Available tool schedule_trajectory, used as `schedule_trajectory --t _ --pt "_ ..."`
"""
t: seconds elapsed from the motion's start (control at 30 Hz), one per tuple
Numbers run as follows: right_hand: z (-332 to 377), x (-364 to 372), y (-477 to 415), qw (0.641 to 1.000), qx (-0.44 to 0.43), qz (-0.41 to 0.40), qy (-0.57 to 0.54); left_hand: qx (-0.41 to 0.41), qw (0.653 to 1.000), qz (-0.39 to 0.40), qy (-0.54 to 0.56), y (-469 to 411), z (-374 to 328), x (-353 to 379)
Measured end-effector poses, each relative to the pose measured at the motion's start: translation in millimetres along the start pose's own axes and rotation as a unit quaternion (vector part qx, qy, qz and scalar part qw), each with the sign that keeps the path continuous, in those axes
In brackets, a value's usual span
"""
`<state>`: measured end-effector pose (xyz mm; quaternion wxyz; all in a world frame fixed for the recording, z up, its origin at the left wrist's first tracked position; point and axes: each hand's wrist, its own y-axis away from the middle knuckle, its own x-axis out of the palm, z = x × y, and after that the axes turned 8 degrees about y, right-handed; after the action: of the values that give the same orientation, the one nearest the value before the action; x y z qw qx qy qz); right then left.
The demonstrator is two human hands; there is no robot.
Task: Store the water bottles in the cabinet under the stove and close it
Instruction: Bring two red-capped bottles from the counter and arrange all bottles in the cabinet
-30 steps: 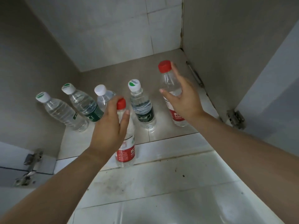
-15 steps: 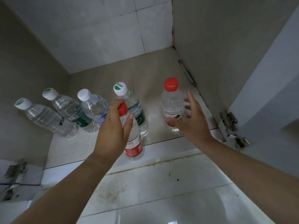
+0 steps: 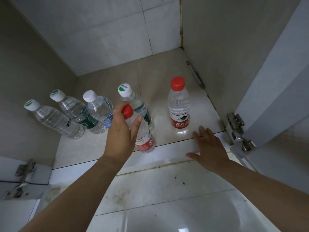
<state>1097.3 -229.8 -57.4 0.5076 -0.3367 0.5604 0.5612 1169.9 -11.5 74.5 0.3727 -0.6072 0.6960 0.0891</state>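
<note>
The red-capped bottle (image 3: pixel 178 106) at the right of the row now stands alone on the cabinet floor (image 3: pixel 167 67), upright, its red label reading "NONGFU" under Chinese characters. Half a second ago the right hand (image 3: pixel 209 146) was cupped just beside its base; it has since drawn back toward the front edge and lies open, fingers spread and palm down, over the white front sill (image 3: pixel 167 151), apart from the bottle just beyond its fingertips.

The left hand (image 3: pixel 121 131) still wraps the neck and shoulder of a second red-capped bottle (image 3: pixel 143 139), thumb on the right side, fingers curled round the far side below the cap. This bottle stands at the cabinet's front edge, as before, with its red label showing below the hand. The forearm reaches in from the lower left.

Just beyond that hand stands a green-labelled bottle (image 3: pixel 135 104) whose white cap reads "C'estbon". To the hand's left are a blue-labelled bottle (image 3: pixel 99 109) with a plain white cap, then two more bottles with green marks on their caps (image 3: pixel 75 111) (image 3: pixel 53 119).

Near the right hand, further right, the open cabinet door (image 3: pixel 275 81) hangs on a metal hinge (image 3: pixel 235 124).
</note>
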Motion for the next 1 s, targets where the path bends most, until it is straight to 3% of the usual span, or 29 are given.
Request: schedule_trajectory --t 0.13,0.4,0.5,0.73,0.9,1.0 --pt "0 1 2 1.0 -0.003 -0.013 -0.011 -0.017 0.999 0.047 0.002 4 2 -4" --pt "8 -13 8 1.0 -0.003 -0.005 -0.013 0.046 0.991 0.101 -0.075 5 8 -33" --pt "21 -31 18 0.997 -0.044 -0.004 -0.06 0.063 0.986 0.124 -0.096 5 9 -51" --pt "80 -121 36 0.969 -0.162 -0.123 -0.139 0.063 0.96 0.182 -0.204 9 46 -114" --pt "146 -194 31 0.949 -0.213 -0.209 -0.103 0.028 0.949 0.168 -0.264 -11 62 -169" --pt "190 -222 15 0.947 -0.225 -0.217 -0.071 0.014 0.951 0.142 -0.275 -40 78 -205"
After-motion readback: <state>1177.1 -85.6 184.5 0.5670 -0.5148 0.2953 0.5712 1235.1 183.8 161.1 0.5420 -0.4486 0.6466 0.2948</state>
